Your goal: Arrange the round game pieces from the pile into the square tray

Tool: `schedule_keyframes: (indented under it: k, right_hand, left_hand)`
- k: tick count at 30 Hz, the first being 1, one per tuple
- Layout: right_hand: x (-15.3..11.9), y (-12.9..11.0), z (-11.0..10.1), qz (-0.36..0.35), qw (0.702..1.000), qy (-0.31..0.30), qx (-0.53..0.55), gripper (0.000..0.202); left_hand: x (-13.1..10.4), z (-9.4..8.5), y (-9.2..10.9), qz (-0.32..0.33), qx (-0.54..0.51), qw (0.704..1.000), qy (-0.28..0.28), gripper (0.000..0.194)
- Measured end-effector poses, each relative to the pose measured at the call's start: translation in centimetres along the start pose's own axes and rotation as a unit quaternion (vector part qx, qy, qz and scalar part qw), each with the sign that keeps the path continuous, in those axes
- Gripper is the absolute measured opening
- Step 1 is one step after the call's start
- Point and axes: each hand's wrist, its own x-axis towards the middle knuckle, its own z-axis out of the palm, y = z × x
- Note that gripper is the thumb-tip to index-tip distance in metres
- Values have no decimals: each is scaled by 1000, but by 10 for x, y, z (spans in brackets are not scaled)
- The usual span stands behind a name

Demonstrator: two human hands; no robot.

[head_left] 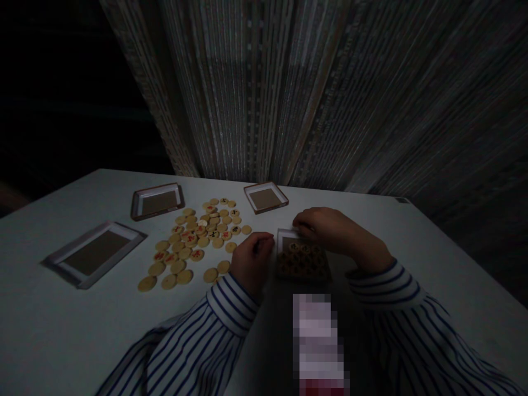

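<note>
The curled left hand (251, 261), contents hidden, sits between the box (284, 234) on its right and loose pieces (197, 254) spreading toward the surface's (103, 319) far left corner. The right hand (328, 228) bends over the box's far rim, grip unclear.

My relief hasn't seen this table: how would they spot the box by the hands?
On the white table, look right of the scattered loose discs, between the person's left hand and right hand. The shallow open box there is the one. Unlike the three other boxes, it shows round pieces inside, set close together.
</note>
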Motion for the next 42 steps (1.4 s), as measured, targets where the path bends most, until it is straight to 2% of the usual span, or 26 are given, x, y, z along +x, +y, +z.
schedule_keyframes:
  k: [4, 12, 21, 27, 32, 37, 42]
  right_hand:
    - [-2, -2, -4, -1, 1000, 9, -4, 24]
    - [-8, -9, -18, -13, 997, 73, 19, 23]
    - [-18, -14, -25, -18, 987, 152, 57, 19]
    - [-20, -18, -40, 1, 977, 197, 83, 18]
    - [-14, -28, -52, -32, 968, 230, 96, 19]
    - [-6, -37, -53, -52, 965, 233, 105, 20]
    - [-6, -34, -47, -55, 968, 228, 93, 20]
  left_hand:
    - [0, -1, 4, -11, -34, 999, 4, 14]
    - [-1, -4, 12, -4, -53, 998, 14, 15]
    - [6, -9, 6, 10, -67, 996, 56, 16]
    - [5, -13, 13, 11, -71, 996, 53, 27]
    - [5, -15, 13, 8, -95, 993, 66, 31]
    - [5, -14, 11, 9, -117, 991, 61, 33]
    - [4, -14, 12, 28, -105, 992, 61, 35]
